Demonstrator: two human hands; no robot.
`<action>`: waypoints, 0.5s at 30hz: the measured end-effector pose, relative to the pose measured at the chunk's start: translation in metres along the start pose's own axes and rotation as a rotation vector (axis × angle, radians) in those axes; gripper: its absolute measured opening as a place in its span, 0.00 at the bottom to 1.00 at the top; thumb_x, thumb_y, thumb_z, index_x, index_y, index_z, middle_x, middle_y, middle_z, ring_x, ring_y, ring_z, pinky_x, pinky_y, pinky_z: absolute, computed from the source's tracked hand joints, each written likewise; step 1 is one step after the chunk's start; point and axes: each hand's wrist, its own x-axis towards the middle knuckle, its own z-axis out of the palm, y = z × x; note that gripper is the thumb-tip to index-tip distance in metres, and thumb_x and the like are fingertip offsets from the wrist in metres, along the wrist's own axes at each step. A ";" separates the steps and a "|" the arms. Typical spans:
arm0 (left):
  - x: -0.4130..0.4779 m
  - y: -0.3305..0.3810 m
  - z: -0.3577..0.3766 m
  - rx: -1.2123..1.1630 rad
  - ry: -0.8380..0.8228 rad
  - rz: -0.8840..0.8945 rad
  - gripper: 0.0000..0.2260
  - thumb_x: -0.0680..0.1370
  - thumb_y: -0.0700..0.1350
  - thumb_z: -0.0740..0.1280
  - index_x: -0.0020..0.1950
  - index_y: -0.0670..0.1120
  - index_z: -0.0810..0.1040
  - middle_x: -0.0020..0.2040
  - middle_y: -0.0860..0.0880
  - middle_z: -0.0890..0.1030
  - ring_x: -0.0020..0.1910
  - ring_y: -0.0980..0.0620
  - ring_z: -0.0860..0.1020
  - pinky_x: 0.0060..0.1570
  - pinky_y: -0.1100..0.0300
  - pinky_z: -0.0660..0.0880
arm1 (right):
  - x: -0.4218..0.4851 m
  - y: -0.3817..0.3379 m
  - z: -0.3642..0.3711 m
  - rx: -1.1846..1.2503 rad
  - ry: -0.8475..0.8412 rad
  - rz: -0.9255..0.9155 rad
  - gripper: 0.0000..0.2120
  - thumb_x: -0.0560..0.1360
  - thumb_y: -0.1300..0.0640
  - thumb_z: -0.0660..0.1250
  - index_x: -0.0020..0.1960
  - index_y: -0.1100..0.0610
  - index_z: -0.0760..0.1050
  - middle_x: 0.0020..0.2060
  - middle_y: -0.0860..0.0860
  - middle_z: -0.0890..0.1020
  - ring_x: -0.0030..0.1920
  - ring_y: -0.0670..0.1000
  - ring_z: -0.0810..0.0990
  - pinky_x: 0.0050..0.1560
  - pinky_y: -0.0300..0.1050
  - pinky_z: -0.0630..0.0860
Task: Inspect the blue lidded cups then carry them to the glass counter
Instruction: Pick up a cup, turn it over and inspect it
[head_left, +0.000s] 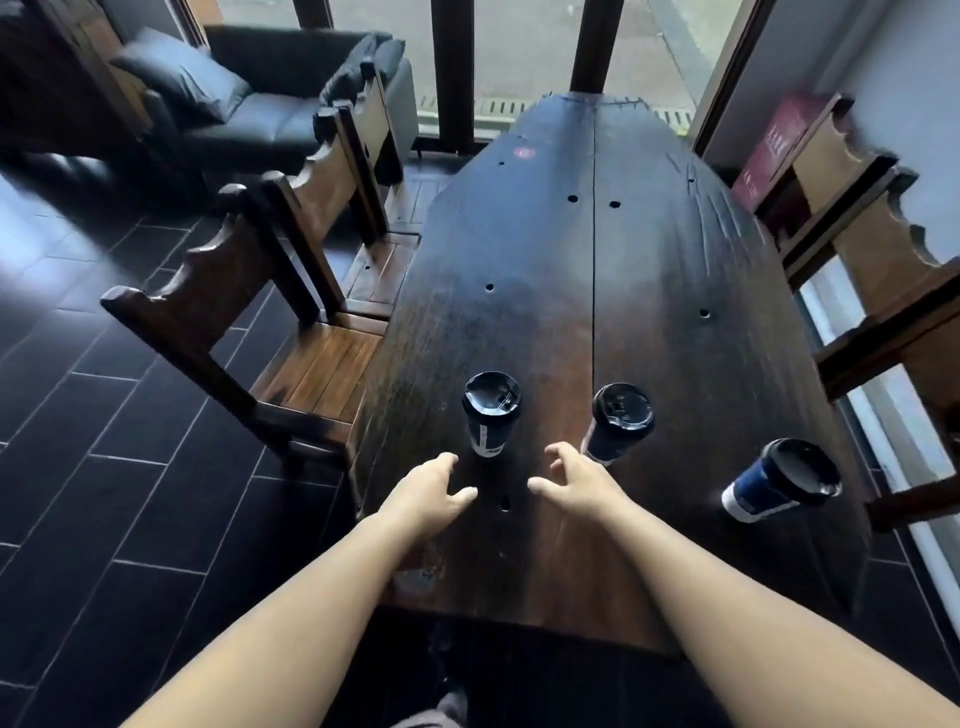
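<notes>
Low in mid-frame, left grip (431, 488) and right grip (576, 483) hover spread, empty, by left cup (491, 413) and middle cup (618, 423); next, likely, grasp and inspect.

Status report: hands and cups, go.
Left hand open, right hand open. Left cup, middle cup, right cup upright on table, none held. Nothing in the way.

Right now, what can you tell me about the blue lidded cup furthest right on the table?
The dark blue paper cup with a glossy black plastic lid stands on its base near the right edge of the dark wooden plank table. A white band rings its bottom. The lid is on. It looks tilted rightward in this wide-angle view. Only the table touches it.
</notes>
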 end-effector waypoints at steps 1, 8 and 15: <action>0.013 -0.005 -0.003 -0.026 -0.014 0.004 0.30 0.80 0.55 0.69 0.78 0.45 0.66 0.73 0.45 0.75 0.69 0.45 0.77 0.68 0.50 0.73 | 0.011 -0.007 0.002 0.057 0.014 0.009 0.32 0.78 0.47 0.71 0.77 0.56 0.65 0.68 0.56 0.77 0.67 0.55 0.76 0.61 0.42 0.69; 0.088 -0.018 -0.020 -0.161 -0.057 0.048 0.41 0.75 0.51 0.76 0.82 0.46 0.58 0.78 0.44 0.68 0.73 0.44 0.73 0.72 0.48 0.71 | 0.070 -0.026 0.007 0.300 0.109 0.051 0.45 0.72 0.48 0.77 0.81 0.54 0.56 0.74 0.57 0.67 0.69 0.54 0.75 0.65 0.45 0.71; 0.128 -0.019 -0.022 -0.294 -0.079 0.185 0.43 0.71 0.51 0.80 0.80 0.51 0.60 0.75 0.52 0.72 0.73 0.52 0.71 0.73 0.49 0.71 | 0.098 -0.029 0.003 0.332 0.046 0.029 0.59 0.58 0.35 0.77 0.82 0.49 0.53 0.79 0.53 0.61 0.76 0.53 0.68 0.73 0.58 0.71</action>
